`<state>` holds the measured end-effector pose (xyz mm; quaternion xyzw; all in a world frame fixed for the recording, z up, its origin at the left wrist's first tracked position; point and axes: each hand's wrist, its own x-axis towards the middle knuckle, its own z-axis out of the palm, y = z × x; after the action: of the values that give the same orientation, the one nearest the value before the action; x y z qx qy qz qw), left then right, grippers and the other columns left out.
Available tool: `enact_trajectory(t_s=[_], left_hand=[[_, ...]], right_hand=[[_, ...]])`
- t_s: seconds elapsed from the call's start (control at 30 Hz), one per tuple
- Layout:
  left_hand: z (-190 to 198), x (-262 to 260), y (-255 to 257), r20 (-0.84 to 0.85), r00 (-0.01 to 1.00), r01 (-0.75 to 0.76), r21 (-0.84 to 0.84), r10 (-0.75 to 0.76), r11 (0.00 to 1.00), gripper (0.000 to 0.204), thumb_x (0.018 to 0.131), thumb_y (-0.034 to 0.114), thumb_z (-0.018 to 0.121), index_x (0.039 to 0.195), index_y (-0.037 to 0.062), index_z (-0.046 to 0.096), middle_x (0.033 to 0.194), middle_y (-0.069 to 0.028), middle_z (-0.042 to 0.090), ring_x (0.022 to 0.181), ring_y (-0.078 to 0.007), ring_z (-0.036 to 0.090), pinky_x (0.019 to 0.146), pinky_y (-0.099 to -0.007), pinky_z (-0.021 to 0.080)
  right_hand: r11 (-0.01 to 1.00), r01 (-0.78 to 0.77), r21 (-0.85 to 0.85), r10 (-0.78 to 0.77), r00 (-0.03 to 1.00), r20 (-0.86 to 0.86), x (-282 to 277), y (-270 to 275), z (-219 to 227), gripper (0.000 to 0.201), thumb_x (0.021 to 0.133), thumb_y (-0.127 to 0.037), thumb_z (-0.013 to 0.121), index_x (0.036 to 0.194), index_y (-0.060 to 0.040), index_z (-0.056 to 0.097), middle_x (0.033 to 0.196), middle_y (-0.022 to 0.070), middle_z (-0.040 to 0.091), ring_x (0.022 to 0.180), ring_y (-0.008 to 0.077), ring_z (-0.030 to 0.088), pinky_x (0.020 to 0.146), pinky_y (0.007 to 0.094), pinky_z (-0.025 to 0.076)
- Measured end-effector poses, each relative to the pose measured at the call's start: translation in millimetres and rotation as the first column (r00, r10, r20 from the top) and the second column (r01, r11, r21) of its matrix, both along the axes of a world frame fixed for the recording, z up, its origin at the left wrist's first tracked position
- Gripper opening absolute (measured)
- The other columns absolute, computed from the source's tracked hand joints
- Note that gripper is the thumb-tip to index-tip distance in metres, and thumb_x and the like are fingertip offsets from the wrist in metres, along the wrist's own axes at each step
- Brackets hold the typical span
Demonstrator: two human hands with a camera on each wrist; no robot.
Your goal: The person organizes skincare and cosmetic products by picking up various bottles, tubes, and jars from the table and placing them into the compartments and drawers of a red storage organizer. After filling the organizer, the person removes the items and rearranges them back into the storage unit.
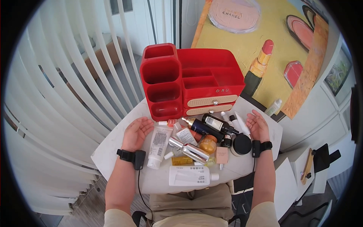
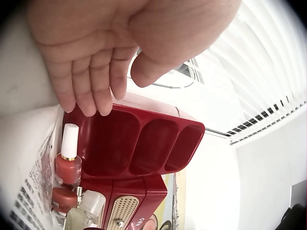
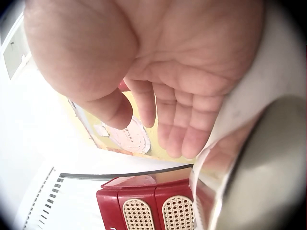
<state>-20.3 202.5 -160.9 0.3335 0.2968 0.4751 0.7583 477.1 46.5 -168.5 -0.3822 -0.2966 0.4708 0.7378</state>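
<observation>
My left hand (image 1: 137,130) rests at the left side of the table, palm up with fingers loosely extended, holding nothing. Just right of it lies a white squeeze tube (image 1: 159,145). On the other side, my right hand (image 1: 258,125) is likewise relaxed and holds nothing, beside a slim white tube (image 1: 242,123) and a black-lidded jar (image 1: 241,144). Between the hands lies a pile of cosmetics: a silver bottle (image 1: 193,152), a dark blue bottle (image 1: 204,128), an orange jar (image 1: 208,144) and a white flat bottle (image 1: 189,176). In the left wrist view, a coral nail polish bottle (image 2: 68,165) shows below the fingertips.
A red organizer (image 1: 211,56) with open compartments and two woven-front drawers stands at the table's back. Behind it leans a cosmetics painting (image 1: 227,36). Vertical blinds (image 1: 56,94) hang at the left. A small bottle (image 1: 273,108) appears by the painting's lower edge.
</observation>
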Motion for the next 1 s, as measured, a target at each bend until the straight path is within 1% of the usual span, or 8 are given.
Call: enact_trajectory(t_s=[0.57, 0.87, 0.93, 1.0], left_hand=[[-0.3, 0.0, -1.4, 0.007, 1.000, -0.002, -0.007, 0.002, 1.000, 0.026, 0.100, 0.020, 0.046, 0.112, -0.0004, 0.056, 0.107, -0.0156, 0.065, 0.104, -0.0280, 0.063, 0.096, -0.0412, 0.050], [-0.5, -0.7, -1.0, 0.011, 1.000, 0.002, -0.008, -0.002, 1.000, 0.027, 0.100, 0.021, 0.046, 0.113, -0.0006, 0.057, 0.109, -0.0161, 0.065, 0.104, -0.0282, 0.063, 0.096, -0.0414, 0.050], [0.3, -1.0, -1.9, 0.031, 0.999, 0.014, -0.006, -0.014, 1.000, 0.027, 0.101, 0.017, 0.045, 0.115, -0.0021, 0.056, 0.109, -0.0169, 0.065, 0.105, -0.0279, 0.063, 0.096, -0.0405, 0.050], [0.2, -0.9, -2.0, 0.034, 0.999, 0.015, -0.009, -0.015, 1.000, 0.026, 0.100, 0.017, 0.045, 0.115, -0.0020, 0.056, 0.109, -0.0169, 0.065, 0.105, -0.0278, 0.063, 0.096, -0.0403, 0.050]], right_hand=[[1.000, -0.001, -0.003, 0.001, 1.000, 0.011, -0.2, -1.6, -0.5, 0.037, 0.099, -0.015, 0.050, 0.133, 0.0016, 0.047, 0.115, 0.0197, 0.064, 0.095, 0.0244, 0.065, 0.085, 0.0356, 0.055], [1.000, 0.021, -0.011, -0.021, 1.000, -0.016, -1.1, -0.8, 0.5, 0.038, 0.099, -0.015, 0.049, 0.133, 0.0014, 0.047, 0.115, 0.0200, 0.063, 0.095, 0.0249, 0.065, 0.085, 0.0360, 0.055], [1.000, 0.012, -0.006, -0.012, 1.000, -0.007, 0.4, -1.2, -1.1, 0.037, 0.099, -0.014, 0.049, 0.133, 0.0014, 0.047, 0.115, 0.0200, 0.063, 0.095, 0.0250, 0.065, 0.085, 0.0360, 0.055], [1.000, 0.012, -0.004, -0.012, 1.000, -0.009, 1.1, -1.5, -2.4, 0.037, 0.099, -0.014, 0.049, 0.133, 0.0013, 0.047, 0.115, 0.0201, 0.063, 0.095, 0.0250, 0.065, 0.085, 0.0360, 0.055]])
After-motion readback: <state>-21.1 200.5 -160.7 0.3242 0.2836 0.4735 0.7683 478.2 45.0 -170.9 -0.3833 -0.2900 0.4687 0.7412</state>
